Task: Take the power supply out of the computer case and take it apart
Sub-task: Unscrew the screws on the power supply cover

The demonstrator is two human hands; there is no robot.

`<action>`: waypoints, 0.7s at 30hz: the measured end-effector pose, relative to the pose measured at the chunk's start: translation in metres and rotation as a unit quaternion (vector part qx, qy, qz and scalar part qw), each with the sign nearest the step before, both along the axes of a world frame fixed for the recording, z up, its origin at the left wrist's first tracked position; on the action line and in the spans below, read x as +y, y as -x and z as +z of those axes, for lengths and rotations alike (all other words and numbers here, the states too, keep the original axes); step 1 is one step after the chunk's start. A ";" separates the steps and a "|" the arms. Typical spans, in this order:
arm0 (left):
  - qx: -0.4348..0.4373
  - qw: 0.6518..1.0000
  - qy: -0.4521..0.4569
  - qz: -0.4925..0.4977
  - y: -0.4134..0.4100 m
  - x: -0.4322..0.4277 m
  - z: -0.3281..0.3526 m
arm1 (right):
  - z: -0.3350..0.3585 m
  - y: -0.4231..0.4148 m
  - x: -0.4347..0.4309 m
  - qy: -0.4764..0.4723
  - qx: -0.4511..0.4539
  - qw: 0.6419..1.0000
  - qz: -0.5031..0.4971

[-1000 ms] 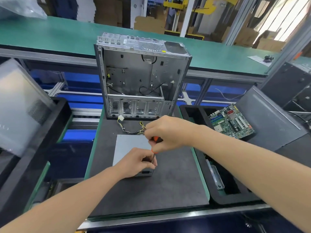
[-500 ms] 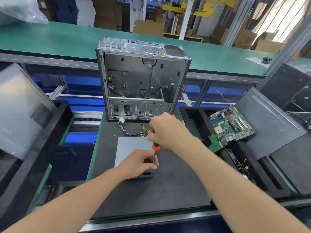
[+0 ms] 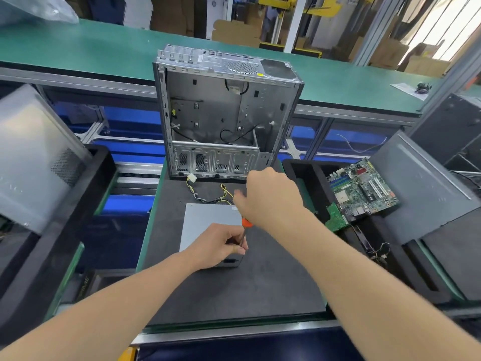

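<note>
Power supply (image 3: pixel 208 220) on dark mat (image 3: pixel 234 287), green workbench (image 3: pixel 78 48)

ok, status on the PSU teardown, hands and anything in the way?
Right hand grips screwdriver; left hand pinches its shaft over power supply. Supply out of case, flat on mat. Cables behind, clear of tool.

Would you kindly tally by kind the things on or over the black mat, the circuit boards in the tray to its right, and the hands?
Case: 1
Power supply: 1
Screwdriver: 1
Boards: 2, large board and small board
Hands: 2, left hand and right hand
Total: 7
</note>
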State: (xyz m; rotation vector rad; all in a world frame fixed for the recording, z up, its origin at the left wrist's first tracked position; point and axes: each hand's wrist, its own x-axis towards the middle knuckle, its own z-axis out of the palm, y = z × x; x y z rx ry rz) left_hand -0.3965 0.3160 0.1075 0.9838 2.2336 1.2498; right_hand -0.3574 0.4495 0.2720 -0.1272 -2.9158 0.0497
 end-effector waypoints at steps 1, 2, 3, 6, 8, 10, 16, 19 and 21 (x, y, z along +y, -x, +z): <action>0.001 1.000 0.001 0.000 0.000 0.000 0.000 | -0.002 0.002 -0.004 -0.003 0.004 1.000 -0.030; 0.000 1.000 0.003 0.000 0.001 0.000 0.000 | -0.003 0.004 -0.008 0.001 0.006 0.999 -0.048; -0.003 1.000 0.003 0.001 0.001 0.000 0.000 | -0.005 0.006 -0.010 0.003 0.007 0.999 -0.053; -0.024 1.000 -0.005 0.000 0.003 -0.002 0.000 | -0.007 0.009 -0.008 -0.001 -0.008 1.000 0.011; -0.023 1.000 -0.010 -0.007 0.003 -0.003 0.001 | 0.001 0.008 0.000 0.024 -0.058 0.993 0.101; -0.012 1.000 -0.018 -0.012 0.003 -0.004 0.003 | 0.012 0.007 0.013 0.062 -0.110 0.975 0.181; -0.027 0.999 -0.041 -0.003 0.003 -0.003 0.002 | 0.019 -0.007 0.025 0.082 -0.093 0.968 0.219; -0.024 0.999 -0.042 0.003 0.003 -0.002 -0.002 | 0.010 -0.014 0.017 0.010 -0.028 0.996 0.086; -0.026 0.999 -0.045 0.003 0.002 -0.002 -0.003 | 0.009 -0.015 0.010 -0.021 -0.022 0.999 0.019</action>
